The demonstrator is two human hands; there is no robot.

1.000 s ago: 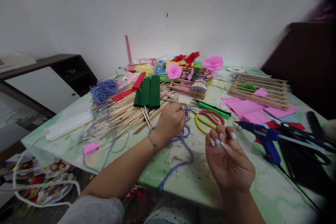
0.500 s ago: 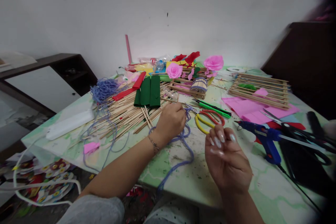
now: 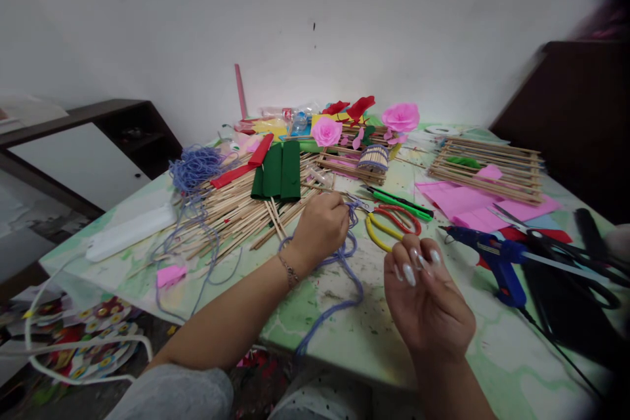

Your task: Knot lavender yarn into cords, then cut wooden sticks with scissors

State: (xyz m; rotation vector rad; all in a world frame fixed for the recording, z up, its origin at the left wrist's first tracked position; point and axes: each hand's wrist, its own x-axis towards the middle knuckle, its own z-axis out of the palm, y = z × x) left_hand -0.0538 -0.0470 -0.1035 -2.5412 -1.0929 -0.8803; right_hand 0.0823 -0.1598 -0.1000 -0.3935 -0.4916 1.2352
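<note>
My left hand (image 3: 322, 226) is closed in a fist, knuckles up, over the purple yarn (image 3: 350, 302) on the table. Its fingertips are turned away, so what they hold is hidden. Loops of the yarn lie at its right side and one strand runs down over the table edge. My right hand (image 3: 428, 302) is raised near the front edge, palm toward me, fingers curled and thumb against the fingertips; nothing shows in it. Just beyond it lie scissors (image 3: 381, 230) with one red and one yellow handle. A green cutter knife (image 3: 401, 203) rests behind them.
A blue glue gun (image 3: 506, 262) with its cord and black scissors (image 3: 566, 243) lie on the right. Wooden sticks (image 3: 231, 216), green folded paper (image 3: 281, 170) and a yarn heap (image 3: 194, 167) cover the left. Stick frames (image 3: 485, 170) and pink paper flowers (image 3: 399, 118) stand farther back.
My right thumb has moved up toward the index fingertip, and the fingers have shifted slightly. My left hand has stayed in place over the yarn.
</note>
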